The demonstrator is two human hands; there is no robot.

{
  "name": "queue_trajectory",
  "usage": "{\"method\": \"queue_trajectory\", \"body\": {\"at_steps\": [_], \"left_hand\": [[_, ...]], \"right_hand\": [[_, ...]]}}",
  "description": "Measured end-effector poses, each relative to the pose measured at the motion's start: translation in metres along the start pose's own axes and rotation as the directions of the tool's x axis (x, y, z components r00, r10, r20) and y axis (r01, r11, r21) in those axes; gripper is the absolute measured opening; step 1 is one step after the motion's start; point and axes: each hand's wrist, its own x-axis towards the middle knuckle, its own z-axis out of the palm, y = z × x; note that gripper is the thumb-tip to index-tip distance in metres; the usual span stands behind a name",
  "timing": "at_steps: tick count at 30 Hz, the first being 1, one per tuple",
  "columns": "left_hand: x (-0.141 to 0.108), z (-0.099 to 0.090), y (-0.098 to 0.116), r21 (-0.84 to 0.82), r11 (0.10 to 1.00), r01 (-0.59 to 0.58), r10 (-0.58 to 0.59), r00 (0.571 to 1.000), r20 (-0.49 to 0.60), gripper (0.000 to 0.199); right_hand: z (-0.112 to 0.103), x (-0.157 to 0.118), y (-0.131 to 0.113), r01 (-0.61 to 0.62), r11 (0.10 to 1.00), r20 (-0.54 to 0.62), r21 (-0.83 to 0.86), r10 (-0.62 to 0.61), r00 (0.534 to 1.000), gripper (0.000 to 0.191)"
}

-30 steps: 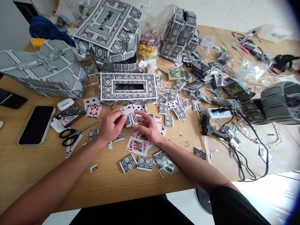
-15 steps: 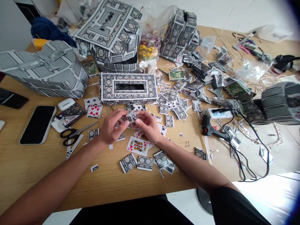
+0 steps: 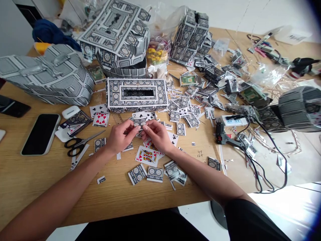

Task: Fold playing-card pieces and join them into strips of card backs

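Just below the long black-and-white paper card box (image 3: 136, 95), the left hand (image 3: 119, 137) and the right hand (image 3: 156, 135) are both pinching a small white playing card piece (image 3: 138, 124) tight.

Hands: card bits (image 3: 138, 129) are pinched by the left hand (image 3: 120, 136) and the right hand (image 3: 156, 135) | Below: a king card (image 3: 147, 156) is laid on the table (image 3: 112, 197) | Ahead: a card box (image 3: 136, 95) is set just past the hands | Left: scissors (image 3: 77, 144) and a phone (image 3: 41, 134) are laid down | Right: a glue gun (image 3: 224, 134) is laid down
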Motion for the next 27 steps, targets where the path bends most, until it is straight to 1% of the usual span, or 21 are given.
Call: {"method": "queue_trajectory", "body": {"at_steps": [8,10,13,16,19,22,24,26,27], "left_hand": [[0.002,0.001,-0.004,-0.21,0.97,0.119,-0.1,0.99,0.099,0.028],[0.003,0.001,-0.003,-0.269,0.952,0.145,-0.119,0.987,0.11,0.026],[0.005,-0.001,-0.001,-0.37,0.909,0.189,-0.155,0.981,0.121,0.029],[0.007,-0.003,-0.002,-0.426,0.876,0.224,-0.18,0.973,0.142,0.028],[0.011,-0.005,-0.007,-0.449,0.864,0.227,-0.209,0.974,0.091,0.033],[0.015,-0.005,-0.013,-0.454,0.863,0.223,-0.242,0.97,0.018,0.026],[0.018,-0.008,-0.012,-0.431,0.876,0.218,-0.245,0.97,-0.007,0.024],[0.021,-0.014,-0.008,-0.371,0.904,0.211,-0.221,0.975,0.014,0.024],[0.024,-0.019,-0.004,-0.328,0.922,0.207,-0.199,0.978,0.056,0.024]], "right_hand": [[0.0,0.001,0.003,-0.019,1.0,-0.018,0.008,0.019,1.0,0.045],[0.0,0.0,0.002,-0.032,0.999,-0.026,0.003,0.032,0.999,0.045],[0.0,-0.001,0.0,-0.039,0.999,-0.032,-0.022,0.038,0.999,0.045],[0.0,-0.001,-0.001,-0.043,0.997,-0.029,-0.057,0.042,0.999,0.045],[-0.001,-0.001,-0.001,-0.035,0.996,-0.016,-0.08,0.034,0.999,0.044],[-0.001,-0.003,0.0,-0.022,0.994,0.012,-0.108,0.023,1.0,0.043],[0.0,-0.005,0.0,-0.021,0.992,0.035,-0.123,0.025,0.999,0.042],[0.0,-0.007,0.001,-0.02,0.99,0.059,-0.14,0.028,0.998,0.04],[0.0,-0.008,0.001,-0.016,0.987,0.076,-0.158,0.028,0.997,0.038]]}}
